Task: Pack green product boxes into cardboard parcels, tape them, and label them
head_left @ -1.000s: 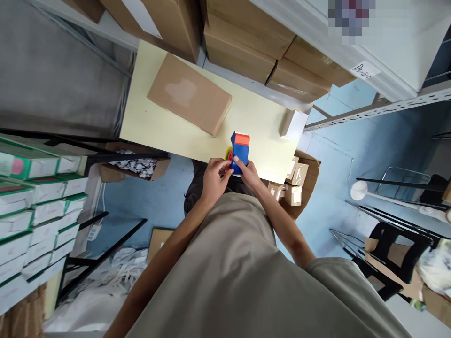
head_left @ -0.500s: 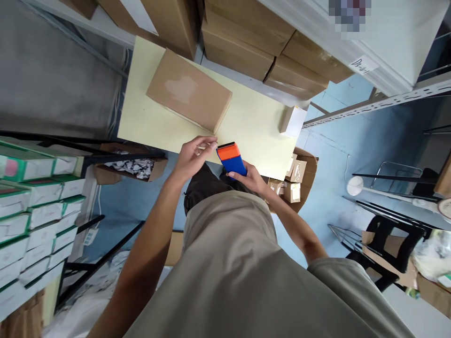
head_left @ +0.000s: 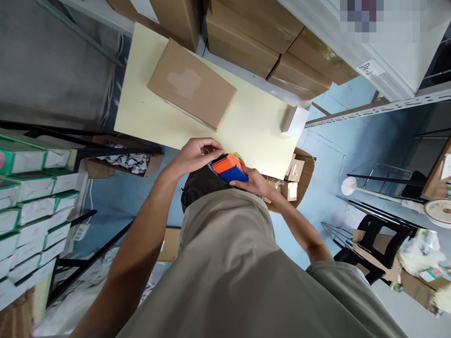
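Note:
My right hand [head_left: 255, 182] grips a blue and orange packing tape dispenser [head_left: 230, 170], held tilted just past the table's near edge, in front of my body. The orange part points left, and a bit of yellow-green shows behind it. Close by that left end is my left hand [head_left: 197, 154], its fingers curled and thumb and fingertips brought together. Whatever is in this pinch, if anything, is too small to make out. A closed brown cardboard box [head_left: 192, 87] lies on the pale yellow table [head_left: 253, 119], beyond my hands.
A small white box [head_left: 295, 122] stands at the table's right end. Below it, an open carton [head_left: 307, 185] holds several small boxes. Large cartons [head_left: 243, 37] line the shelf behind the table. Stacked white-and-green boxes [head_left: 35, 206] fill the left rack. Black chairs [head_left: 380, 244] stand at right.
The dispenser has turned from upright to tilted, its orange end swinging left. My left hand moved away leftward from the dispenser's side, then came near its orange end. My right hand kept its hold.

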Available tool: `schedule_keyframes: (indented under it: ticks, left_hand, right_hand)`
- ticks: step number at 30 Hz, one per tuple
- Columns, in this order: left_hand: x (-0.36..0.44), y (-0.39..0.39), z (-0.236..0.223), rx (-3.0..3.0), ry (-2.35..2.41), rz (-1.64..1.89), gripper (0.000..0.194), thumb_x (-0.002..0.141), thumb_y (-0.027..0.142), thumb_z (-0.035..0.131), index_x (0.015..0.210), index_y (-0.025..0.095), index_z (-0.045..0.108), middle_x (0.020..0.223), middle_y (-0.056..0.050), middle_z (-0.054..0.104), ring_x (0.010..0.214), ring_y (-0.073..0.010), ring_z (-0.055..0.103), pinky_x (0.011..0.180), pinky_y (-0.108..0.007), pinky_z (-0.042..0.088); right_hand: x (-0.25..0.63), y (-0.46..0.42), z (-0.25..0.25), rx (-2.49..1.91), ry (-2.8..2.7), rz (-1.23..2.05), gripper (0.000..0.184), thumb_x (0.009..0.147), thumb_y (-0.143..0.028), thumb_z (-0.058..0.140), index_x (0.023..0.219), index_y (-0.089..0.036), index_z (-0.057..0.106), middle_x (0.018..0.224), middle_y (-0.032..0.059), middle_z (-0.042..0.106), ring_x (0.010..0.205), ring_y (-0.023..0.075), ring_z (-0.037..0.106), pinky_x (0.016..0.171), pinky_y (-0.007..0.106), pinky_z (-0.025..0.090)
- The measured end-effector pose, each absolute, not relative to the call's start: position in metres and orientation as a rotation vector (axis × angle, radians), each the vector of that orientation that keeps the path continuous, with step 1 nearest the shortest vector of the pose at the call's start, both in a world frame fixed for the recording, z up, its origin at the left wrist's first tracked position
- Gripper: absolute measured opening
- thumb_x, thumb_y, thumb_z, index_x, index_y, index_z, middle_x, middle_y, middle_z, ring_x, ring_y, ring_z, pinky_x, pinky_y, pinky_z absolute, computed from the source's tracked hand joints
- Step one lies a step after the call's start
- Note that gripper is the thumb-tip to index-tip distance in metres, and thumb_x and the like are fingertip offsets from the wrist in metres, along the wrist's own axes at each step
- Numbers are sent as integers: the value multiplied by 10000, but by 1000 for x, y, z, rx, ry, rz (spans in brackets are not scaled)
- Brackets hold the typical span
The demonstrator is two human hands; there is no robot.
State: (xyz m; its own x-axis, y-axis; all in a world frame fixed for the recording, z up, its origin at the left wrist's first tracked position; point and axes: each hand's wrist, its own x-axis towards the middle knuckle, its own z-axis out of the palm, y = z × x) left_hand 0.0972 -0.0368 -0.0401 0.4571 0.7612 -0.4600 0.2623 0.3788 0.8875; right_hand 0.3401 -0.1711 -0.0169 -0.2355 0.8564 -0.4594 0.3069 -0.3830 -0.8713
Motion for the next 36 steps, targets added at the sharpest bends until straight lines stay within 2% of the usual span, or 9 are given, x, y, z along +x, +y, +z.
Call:
schedule_keyframes:
  ticks: [4, 12, 16, 19, 22, 25, 28, 33, 36]
  left_hand:
    - [92, -38, -51, 1198, 1083, 403, 249, 892, 356, 933, 980, 146, 832, 926, -85, 772, 1008, -299, 754, 956, -428, 637]
    - [91, -63, -77, 1249, 1129, 483, 472, 909, 658, 808, 981, 192, 815, 980, -94, 826, 839, -230, 704, 796, -352, 578]
    - [91, -76, -105, 1174, 1204, 587, 445, 891, 645, 795, 960, 206, 810, 957, -89, 825, 828, -222, 692, 791, -347, 569]
    - [89, -72, -130, 1125, 1280, 692, 383, 887, 586, 788, 941, 208, 806, 882, -69, 795, 782, -200, 656, 767, -333, 551]
    - [88, -61, -152, 1093, 1321, 778, 339, 879, 548, 792, 923, 211, 799, 881, -63, 791, 771, -187, 635, 746, -319, 536]
    - [85, -45, -169, 1079, 1319, 848, 332, 869, 541, 814, 932, 215, 799, 905, -65, 793, 774, -181, 623, 713, -311, 505]
    - [82, -28, -185, 1087, 1327, 932, 319, 875, 536, 832, 948, 226, 805, 897, -43, 779, 707, -156, 544, 653, -314, 437]
    - [87, -4, -209, 1067, 1410, 1021, 275, 967, 496, 814, 995, 224, 787, 917, 26, 774, 693, -112, 423, 676, -303, 408]
    - [94, 4, -219, 1073, 1445, 1054, 246, 1001, 463, 810, 1015, 220, 774, 996, 34, 792, 731, -105, 464, 752, -313, 468]
  right_hand:
    - [339, -169, -22, -1665, -1436, 1662, 459, 907, -665, 860, 972, -239, 702, 781, -32, 664, 698, 184, 557, 654, 315, 473]
    - [344, -164, -25, -1869, -1572, 1657, 570, 941, -805, 733, 943, -242, 640, 743, -42, 611, 666, 170, 530, 652, 312, 426]
    - [377, -169, -23, -2007, -1789, 1690, 571, 964, -814, 707, 918, -249, 638, 712, -42, 613, 632, 172, 529, 628, 307, 395]
    - [400, -171, -28, -2169, -1905, 1652, 507, 1007, -751, 701, 956, -248, 676, 724, -26, 654, 645, 190, 580, 636, 304, 423]
    - [405, -164, -47, -2326, -2094, 1364, 446, 1031, -680, 730, 1010, -236, 701, 827, 39, 736, 747, 249, 690, 703, 335, 515]
    - [394, -152, -78, -2374, -2259, 932, 469, 1045, -648, 751, 1118, -185, 727, 1033, 167, 806, 974, 344, 771, 873, 426, 610]
    - [377, -141, -110, -2387, -2335, 626, 529, 1092, -636, 697, 1237, -128, 725, 1137, 245, 814, 1154, 396, 769, 1047, 509, 614]
    - [354, -135, -146, -2379, -2345, 442, 500, 1148, -610, 610, 1244, -136, 737, 1170, 243, 818, 1175, 372, 787, 1101, 518, 610]
    - [345, -136, -161, -2421, -2293, 399, 499, 1160, -620, 574, 1217, -150, 732, 1072, 208, 826, 1117, 347, 803, 1074, 504, 627]
